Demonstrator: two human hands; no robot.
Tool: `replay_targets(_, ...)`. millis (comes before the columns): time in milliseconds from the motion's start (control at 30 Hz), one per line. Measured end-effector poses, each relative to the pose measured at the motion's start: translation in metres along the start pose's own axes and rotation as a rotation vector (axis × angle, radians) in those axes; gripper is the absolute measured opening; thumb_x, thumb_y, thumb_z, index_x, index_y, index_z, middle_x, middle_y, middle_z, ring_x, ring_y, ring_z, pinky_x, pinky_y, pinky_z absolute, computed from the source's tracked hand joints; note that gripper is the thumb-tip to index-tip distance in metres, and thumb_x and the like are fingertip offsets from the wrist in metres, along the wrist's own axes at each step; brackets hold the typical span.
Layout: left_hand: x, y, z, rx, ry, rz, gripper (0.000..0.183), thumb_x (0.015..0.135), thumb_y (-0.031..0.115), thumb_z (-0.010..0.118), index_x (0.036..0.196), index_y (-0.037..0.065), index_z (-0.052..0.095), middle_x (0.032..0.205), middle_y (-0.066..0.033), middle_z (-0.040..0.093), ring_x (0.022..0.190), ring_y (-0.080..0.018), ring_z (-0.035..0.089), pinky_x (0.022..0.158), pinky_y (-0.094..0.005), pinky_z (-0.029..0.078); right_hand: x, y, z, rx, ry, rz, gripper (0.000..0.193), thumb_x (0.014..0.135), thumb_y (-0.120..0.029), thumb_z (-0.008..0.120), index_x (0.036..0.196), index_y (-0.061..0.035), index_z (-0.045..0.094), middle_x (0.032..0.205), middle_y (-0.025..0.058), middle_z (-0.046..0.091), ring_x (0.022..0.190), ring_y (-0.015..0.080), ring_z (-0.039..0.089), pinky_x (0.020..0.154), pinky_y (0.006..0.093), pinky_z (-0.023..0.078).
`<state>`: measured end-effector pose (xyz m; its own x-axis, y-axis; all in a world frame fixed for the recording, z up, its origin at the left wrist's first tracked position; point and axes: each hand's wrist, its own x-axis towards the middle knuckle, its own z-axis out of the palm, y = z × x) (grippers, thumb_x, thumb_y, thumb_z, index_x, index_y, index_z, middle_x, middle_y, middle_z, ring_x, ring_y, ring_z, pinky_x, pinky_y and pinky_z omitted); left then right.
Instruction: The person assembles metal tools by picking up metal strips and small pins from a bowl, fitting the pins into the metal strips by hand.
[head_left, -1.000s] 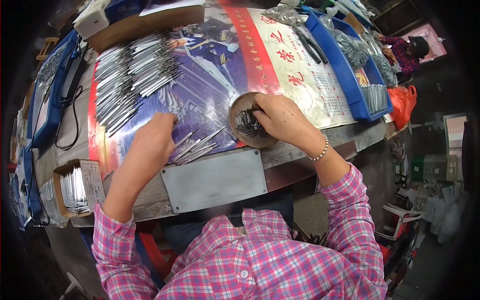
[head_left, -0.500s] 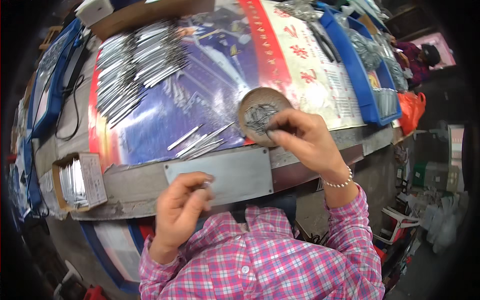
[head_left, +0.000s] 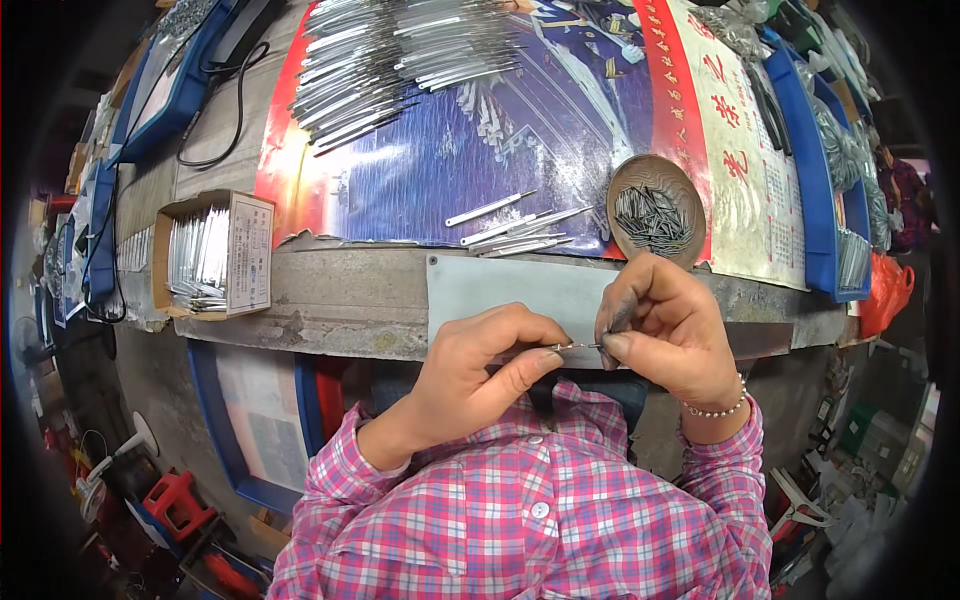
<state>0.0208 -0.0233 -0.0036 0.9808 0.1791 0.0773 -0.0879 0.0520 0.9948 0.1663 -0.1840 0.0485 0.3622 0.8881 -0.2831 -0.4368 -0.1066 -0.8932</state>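
Over the table's front edge, my left hand (head_left: 490, 370) pinches a small silver metal piece (head_left: 563, 347) between thumb and forefinger; most of it is hidden in the hand. Facing it, my right hand (head_left: 668, 335) pinches a thin dark metal pin (head_left: 592, 346) whose end meets the silver piece or nearly touches it. Just beyond the right hand, a round brown bowl (head_left: 668, 172) holds many short dark pins (head_left: 655, 222). To the bowl's left lie several slim silver rods (head_left: 520, 232) with thin pointed tips.
Large piles of silver rods (head_left: 350, 80) lie on the poster (head_left: 400, 195) at the back. A cardboard box (head_left: 250, 255) of silver pieces stands at the left front. A pale metal plate (head_left: 490, 290) lies along the front edge. Blue trays (head_left: 815, 190) stand at the right, near black-handled pliers (head_left: 768, 110).
My right hand has come from the bowl toward my left hand, carrying a pin. Both hands now meet before me, and the view has shifted.
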Motion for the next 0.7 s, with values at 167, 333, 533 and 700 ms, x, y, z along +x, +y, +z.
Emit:
replay_targets(167,0.0005,-0.0017,-0.0017,0.006,-0.001,0.041,0.009,0.089,0.005,0.062,0.097,0.000,0.063,0.080,-0.0074,0.061,0.062,-0.0132,0.056,0.055,-0.0264,0.043,0.0034,0.0004,0.0007,-0.015,-0.047,0.000,0.017,0.084,0.005,0.056,0.098,-0.0006,0.048,0.089,0.0010,0.051,0.078,0.0064,0.054,0.066,0.0216,0.043)
replay_targets(333,0.0006,-0.0004,-0.0033,0.014,-0.015,0.048,0.009,0.089,0.005,0.062,0.096,0.001,0.063,0.078,-0.0072,0.061,0.062,-0.0141,0.056,0.055,-0.0270,0.043,0.0040,-0.0007,0.0026,-0.029,-0.035,-0.012,0.017,0.084,0.005,0.056,0.097,-0.0008,0.048,0.088,0.0006,0.050,0.078,0.0060,0.053,0.066,0.0212,0.043)
replay_targets(533,0.0007,0.0001,-0.0046,0.040,-0.029,0.046,0.009,0.087,0.005,0.063,0.096,0.002,0.063,0.077,-0.0080,0.060,0.062,-0.0167,0.056,0.056,-0.0281,0.043,0.0038,-0.0009,0.0005,-0.052,-0.050,0.030,0.015,0.083,0.005,0.055,0.094,-0.0013,0.047,0.086,-0.0001,0.049,0.075,0.0051,0.052,0.065,0.0211,0.043)
replay_targets(700,-0.0012,0.0017,-0.0026,0.277,-0.075,0.098,0.012,0.084,0.004,0.065,0.096,0.003,0.063,0.076,-0.0098,0.058,0.064,-0.0236,0.058,0.058,-0.0323,0.045,0.0011,-0.0056,0.0034,-0.223,-0.007,0.095,0.016,0.078,0.006,0.057,0.087,-0.0016,0.047,0.081,0.0037,0.053,0.068,0.0064,0.052,0.060,0.0210,0.042)
